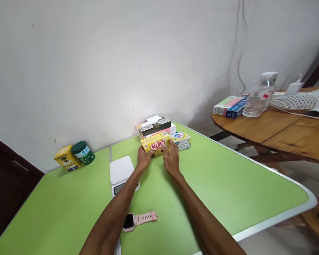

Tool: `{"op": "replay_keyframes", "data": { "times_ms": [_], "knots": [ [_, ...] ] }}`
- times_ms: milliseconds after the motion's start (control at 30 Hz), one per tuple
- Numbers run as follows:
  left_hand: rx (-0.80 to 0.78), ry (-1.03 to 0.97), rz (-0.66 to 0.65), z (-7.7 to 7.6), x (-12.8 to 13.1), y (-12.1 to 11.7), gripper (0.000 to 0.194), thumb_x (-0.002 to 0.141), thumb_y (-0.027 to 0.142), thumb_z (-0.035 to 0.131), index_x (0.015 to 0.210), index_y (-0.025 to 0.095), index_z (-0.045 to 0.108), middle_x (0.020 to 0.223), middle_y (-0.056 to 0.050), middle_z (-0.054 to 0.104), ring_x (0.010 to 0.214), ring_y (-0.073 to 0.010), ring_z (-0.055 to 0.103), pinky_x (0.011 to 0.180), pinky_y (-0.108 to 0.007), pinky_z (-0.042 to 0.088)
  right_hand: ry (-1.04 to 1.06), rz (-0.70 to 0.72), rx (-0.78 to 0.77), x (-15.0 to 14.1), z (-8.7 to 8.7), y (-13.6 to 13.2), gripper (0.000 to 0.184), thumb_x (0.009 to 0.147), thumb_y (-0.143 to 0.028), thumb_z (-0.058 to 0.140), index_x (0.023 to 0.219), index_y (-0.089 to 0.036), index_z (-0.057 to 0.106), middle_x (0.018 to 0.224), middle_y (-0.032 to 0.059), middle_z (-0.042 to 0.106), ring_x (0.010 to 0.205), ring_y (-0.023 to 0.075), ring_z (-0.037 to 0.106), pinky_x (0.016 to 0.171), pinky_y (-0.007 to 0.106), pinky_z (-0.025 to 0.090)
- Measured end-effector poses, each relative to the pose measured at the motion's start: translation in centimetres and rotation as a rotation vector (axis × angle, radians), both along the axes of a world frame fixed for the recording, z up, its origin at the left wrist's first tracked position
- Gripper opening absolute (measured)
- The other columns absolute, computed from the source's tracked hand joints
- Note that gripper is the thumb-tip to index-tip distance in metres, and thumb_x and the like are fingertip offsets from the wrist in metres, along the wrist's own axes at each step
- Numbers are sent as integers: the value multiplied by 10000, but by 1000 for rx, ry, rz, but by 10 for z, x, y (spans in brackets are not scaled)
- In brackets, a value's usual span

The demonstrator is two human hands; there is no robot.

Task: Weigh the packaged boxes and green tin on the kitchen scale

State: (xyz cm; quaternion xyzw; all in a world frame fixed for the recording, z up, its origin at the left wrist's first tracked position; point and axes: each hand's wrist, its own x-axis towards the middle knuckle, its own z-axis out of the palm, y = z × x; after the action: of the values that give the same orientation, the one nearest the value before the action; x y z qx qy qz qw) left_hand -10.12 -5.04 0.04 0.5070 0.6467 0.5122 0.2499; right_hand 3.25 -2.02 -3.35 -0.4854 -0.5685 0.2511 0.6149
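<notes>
A yellow box with red characters (155, 143) stands at the front of a pile of small boxes (155, 126) near the far edge of the green table (228, 177). My left hand (143, 158) grips its left end. My right hand (171, 158) presses against its right end, fingers curled round it. A blue-and-white box (181, 137) lies just right of the yellow one, close to my right hand.
A white kitchen scale (121, 172) sits by my left forearm. A pink watch (138, 219) lies near the front. A yellow box (66, 159) and green jar (83, 152) lie at the far left. A wooden table (276, 131) at right carries a water bottle (259, 95) and boxes (230, 106).
</notes>
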Motion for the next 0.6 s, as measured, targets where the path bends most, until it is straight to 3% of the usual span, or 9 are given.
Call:
{"op": "replay_keyframes", "data": {
  "times_ms": [167,333,467,600],
  "knots": [
    [-55,79,16,17,-7,-12,394,693,267,872,995,182,634,1044,-97,762,1007,-262,709,999,-474,534,30,11,-77,10,14,-1,852,976,-724,310,1508,-82,485,1525,256,519,1454,360,436,1233,576,296],
    [54,29,-87,51,-20,-59,376,776,286,808,1096,196,632,1191,-118,747,1059,-271,728,935,-455,596,56,50,23,16,40,-28,712,1009,-668,323,1398,-138,598,1375,214,652,1279,337,582,1137,552,418],
    [145,-31,-56,67,-65,-111,476,813,340,767,1242,201,615,1260,-122,733,1107,-295,734,976,-494,601,54,269,89,-12,53,-71,584,1031,-590,404,1369,-175,637,1370,175,678,1253,314,623,1084,502,486],
    [141,24,116,58,-113,-153,465,829,391,738,1232,183,631,1246,-131,744,1133,-313,727,981,-490,603,42,510,78,-53,51,-99,591,1034,-592,419,1421,-193,618,1442,158,649,1327,306,600,1139,509,461]
  ]
}}
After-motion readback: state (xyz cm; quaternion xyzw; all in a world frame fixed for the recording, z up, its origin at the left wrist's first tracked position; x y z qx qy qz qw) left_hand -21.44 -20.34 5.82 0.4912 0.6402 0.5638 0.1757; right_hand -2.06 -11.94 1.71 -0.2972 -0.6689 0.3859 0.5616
